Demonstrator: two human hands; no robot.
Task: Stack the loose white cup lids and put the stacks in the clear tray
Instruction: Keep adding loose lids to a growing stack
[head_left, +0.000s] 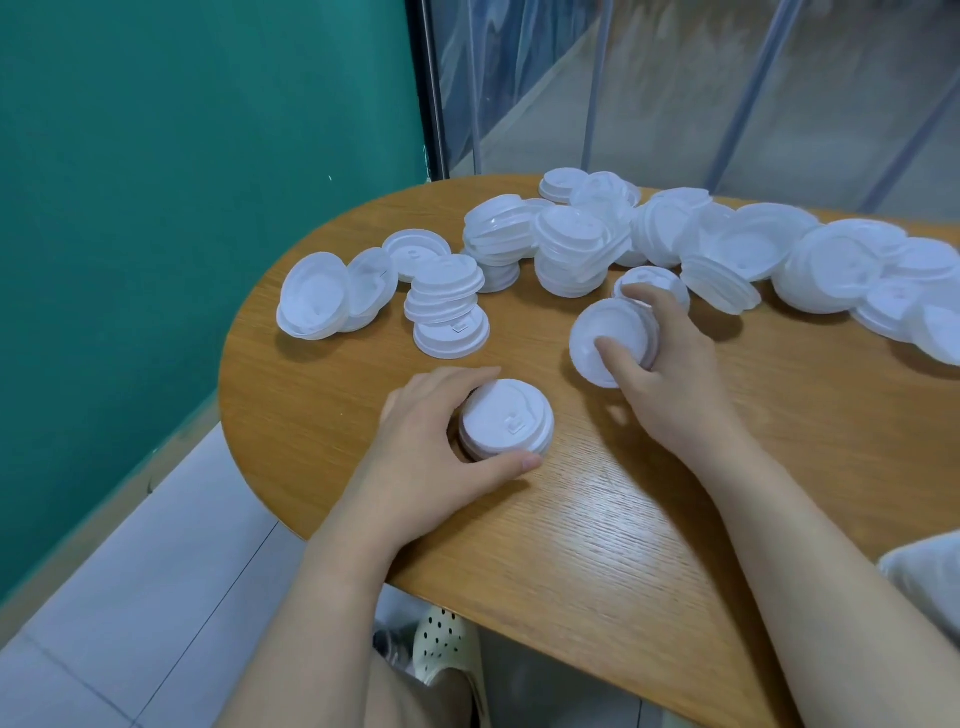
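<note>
far left: teal wall (182, 182) behind, pale floor tiles (130, 597) below. wooden table (597, 519) w/ rounded end fills the middle and right.

on the table's left end, two lids on edge (324, 293) lean against each other, tilted. just right of them a flat single lid (415, 252), then a short slumped stack (448, 306) w/ its lids slid askew, bottom one flat on the wood.

left hand (431, 447) sits near the front edge, fingers + thumb curled round a small neat stack of white lids (505, 420), top side up, resting on the table. thumb at the near side, fingers round the far side.

behind, mid-table, bigger untidy stacks (540, 244) touch each other, lids tipped at odd angles.

right hand (670, 369) is just right of the left-hand stack, apart from it. it grips a second few-lid stack (610, 340) tilted up on edge, hollow underside facing left toward the camera; thumb presses inside the hollow, fingers wrap over the rim behind. one lid (649, 280) lies flat just beyond those fingers; can't tell if they touch it.

further right a long loose pile of lids (831, 265) runs along the far edge to the frame's right side, overlapping every which way. clear plastic sheeting (675, 78) hangs behind the table.

bottom right corner: a pale object (930, 577) at the table edge, too cut off to tell what it is. clear tray can't be made out. under the table, a perforated pale shoe (447, 649).
</note>
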